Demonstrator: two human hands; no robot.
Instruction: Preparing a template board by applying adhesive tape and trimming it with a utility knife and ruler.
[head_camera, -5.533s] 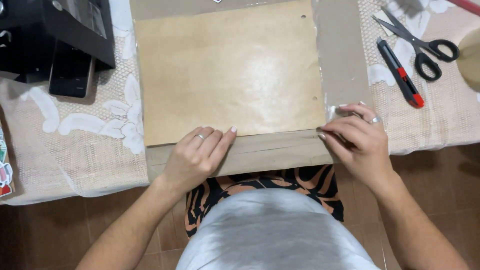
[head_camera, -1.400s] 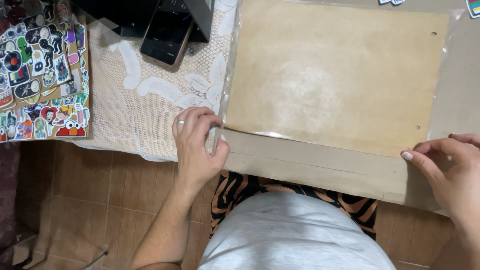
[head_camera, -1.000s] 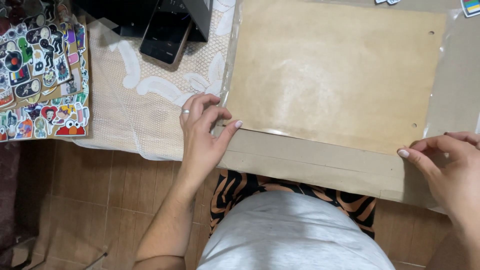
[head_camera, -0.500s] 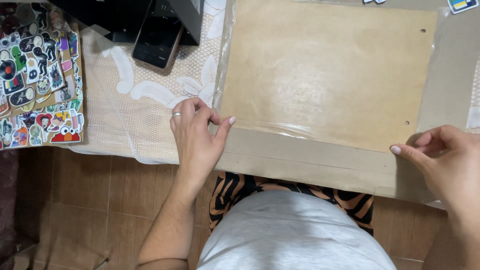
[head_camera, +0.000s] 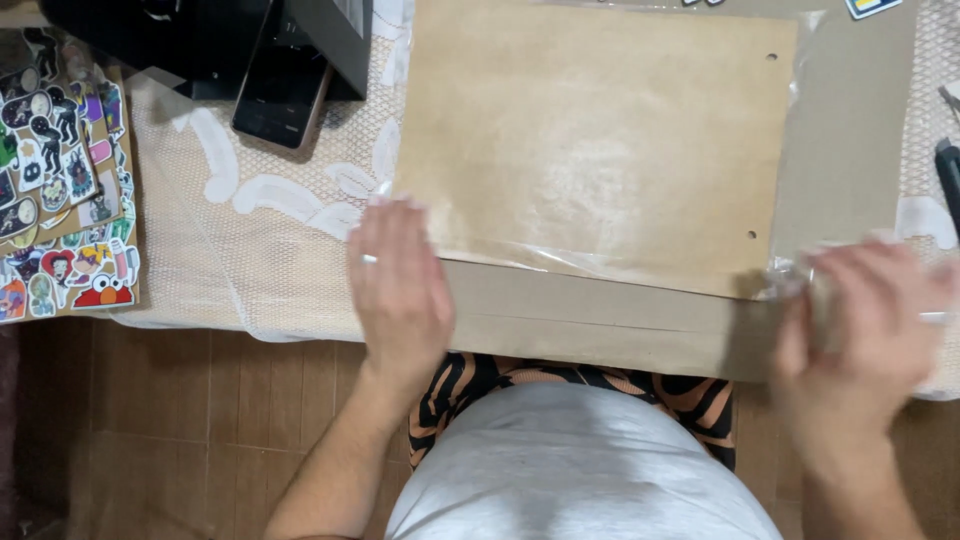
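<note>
Closest to you, your left hand lies flat with the fingers together, palm down on the near-left corner of the brown board, gripping nothing, just pressing where the clear plastic film meets the grey backing sheet. Your right hand is at the near-right corner and badly blurred; it seems to pinch the crumpled edge of the film, though I cannot tell how firmly (the motion smear hides the fingertips). As the work stands, the film looks already laid over the board, which sits square on the backing sheet at the table's front edge; the near flap of film still looks wrinkled and unfixed, so smoothing and securing that edge seems to be what is left, judging by the ripples. Nothing lies on the board itself. Further off to the left, 1 sticker-covered sheet sits on the lace tablecloth, well apart from your hands. Beyond that, a dark phone rests against a black box, clear of the board's left edge.
</note>
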